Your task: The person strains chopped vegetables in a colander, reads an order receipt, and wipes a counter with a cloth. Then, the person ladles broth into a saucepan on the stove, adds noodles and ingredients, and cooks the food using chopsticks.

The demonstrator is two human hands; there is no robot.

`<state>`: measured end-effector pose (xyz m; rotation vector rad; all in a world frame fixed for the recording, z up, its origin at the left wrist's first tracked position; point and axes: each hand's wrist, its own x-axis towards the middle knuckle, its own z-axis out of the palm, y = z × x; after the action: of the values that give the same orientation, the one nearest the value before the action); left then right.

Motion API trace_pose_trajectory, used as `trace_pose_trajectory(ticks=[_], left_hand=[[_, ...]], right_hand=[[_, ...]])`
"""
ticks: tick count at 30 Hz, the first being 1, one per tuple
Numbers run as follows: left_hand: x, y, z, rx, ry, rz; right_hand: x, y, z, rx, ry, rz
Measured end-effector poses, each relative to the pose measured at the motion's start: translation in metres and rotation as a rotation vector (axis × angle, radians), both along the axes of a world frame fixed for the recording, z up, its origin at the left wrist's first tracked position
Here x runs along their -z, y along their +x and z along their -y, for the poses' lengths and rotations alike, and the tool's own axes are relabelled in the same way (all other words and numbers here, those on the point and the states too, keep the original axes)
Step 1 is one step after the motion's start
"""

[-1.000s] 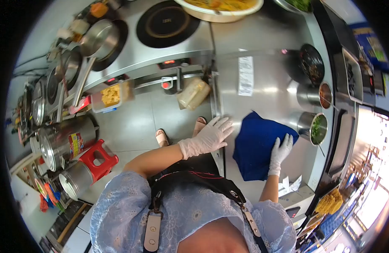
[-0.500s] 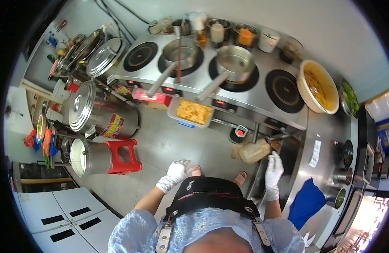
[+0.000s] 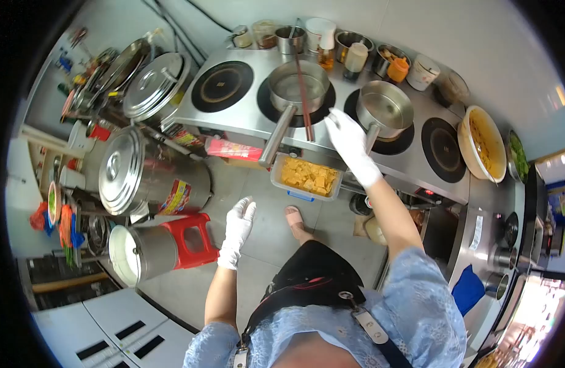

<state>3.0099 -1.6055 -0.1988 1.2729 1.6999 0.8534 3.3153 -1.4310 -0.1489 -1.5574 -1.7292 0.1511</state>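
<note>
We see the right hand part-open, no grip visible, fingertips near the chopsticks | chopsticks: across the left saucepan, long axis back to front, near ends jutting over its rim towards us | left hand: loosely curled, seemingly bare of any load, above the floor

From the person's head, one wide, round view looks forward and steeply down: apron close below, left hand and right hand mid-view, stove and wall farther off.
</note>
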Motion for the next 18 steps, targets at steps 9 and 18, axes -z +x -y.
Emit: trace_pose_trajectory(ticks=[9,18], left_hand=[[-0.043,-0.052,-0.110,0.118,0.161,-0.464],[-0.092,-0.218,-0.171,-0.012,0.119,-0.841]], right_hand=[[0.012,-0.074,-0.172,0.151,-0.214,0.330],[-0.031,-0.094,-0.228,-0.138,0.161,0.280]])
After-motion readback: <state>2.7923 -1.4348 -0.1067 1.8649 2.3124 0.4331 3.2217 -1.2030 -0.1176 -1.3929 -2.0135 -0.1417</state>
